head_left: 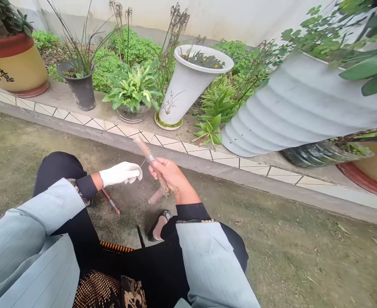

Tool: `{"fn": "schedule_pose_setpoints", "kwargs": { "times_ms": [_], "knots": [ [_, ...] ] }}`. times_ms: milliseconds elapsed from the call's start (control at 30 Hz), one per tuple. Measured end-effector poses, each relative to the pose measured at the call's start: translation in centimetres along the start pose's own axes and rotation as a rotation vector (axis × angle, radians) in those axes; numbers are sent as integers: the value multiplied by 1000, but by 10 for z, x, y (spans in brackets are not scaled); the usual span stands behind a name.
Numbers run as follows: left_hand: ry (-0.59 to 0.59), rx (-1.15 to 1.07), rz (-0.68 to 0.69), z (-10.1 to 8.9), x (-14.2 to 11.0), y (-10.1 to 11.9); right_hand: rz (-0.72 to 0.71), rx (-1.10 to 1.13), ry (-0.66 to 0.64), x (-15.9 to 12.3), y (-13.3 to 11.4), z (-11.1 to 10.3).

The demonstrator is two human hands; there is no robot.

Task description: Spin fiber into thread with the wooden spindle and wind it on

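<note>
In my right hand (169,173), which is bare, the fingers are wrapped round a thick wooden stick (143,149). The stick slants up to the left, and a short side stub (157,196) juts out below my hand. Silvery wire (150,158) is wound round the stick just above my fingers. From there a thin wire end (142,163) runs to my left hand (121,173), in a white glove. The left fingers are curled closed on that end, close beside the stick but apart from it. Its exact hold is partly hidden by the glove.
A reddish-brown rod (111,202) lies on the ground by my left leg. Ahead runs a tiled ledge (182,147) bearing a dark pot (84,92), a leafy plant (134,85), a tall white planter (184,92) and a large ribbed planter (291,98). My shoe (154,229) shows below.
</note>
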State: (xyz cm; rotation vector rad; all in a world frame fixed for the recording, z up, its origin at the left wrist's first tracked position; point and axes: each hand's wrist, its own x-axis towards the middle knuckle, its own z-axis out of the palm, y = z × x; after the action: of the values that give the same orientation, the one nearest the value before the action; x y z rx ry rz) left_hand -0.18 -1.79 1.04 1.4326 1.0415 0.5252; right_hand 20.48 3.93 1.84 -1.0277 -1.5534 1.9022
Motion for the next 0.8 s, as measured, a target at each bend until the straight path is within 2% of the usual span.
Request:
{"fn": "schedule_pose_setpoints", "kwargs": {
  "times_ms": [33,100,167,233,300,367,400,433,467,533,633,700,800],
  "knots": [
    [-28,46,1,2,1,-1,23,-56,102,3,3,-2],
    [-75,200,31,2,1,-2,101,-304,255,8,9,-6],
    [-101,395,93,-1,1,-1,192,-659,278,9,12,-11],
    [-113,525,149,-7,0,3,282,-909,109,5,11,-12],
    [-129,532,151,-14,-2,8,369,-923,-215,-2,6,-10],
    [-136,408,122,-18,-4,13,409,-764,-559,-9,-1,-7],
    [-132,329,105,-20,-4,14,392,-658,-678,-13,-6,-5],
    [-116,249,94,-21,-3,14,350,-547,-738,-16,-10,-4],
    [-87,174,89,-21,-2,13,287,-439,-730,-18,-13,-4],
    [11,51,100,-22,2,10,124,-242,-553,-22,-21,-5],
    [91,-37,92,-19,7,6,-111,-19,-146,-22,-29,-11],
    [36,-17,63,-16,8,8,-206,58,76,-19,-33,-17],
    [-46,42,87,-13,5,20,-227,6,278,-13,-36,-25]
  ]
}}
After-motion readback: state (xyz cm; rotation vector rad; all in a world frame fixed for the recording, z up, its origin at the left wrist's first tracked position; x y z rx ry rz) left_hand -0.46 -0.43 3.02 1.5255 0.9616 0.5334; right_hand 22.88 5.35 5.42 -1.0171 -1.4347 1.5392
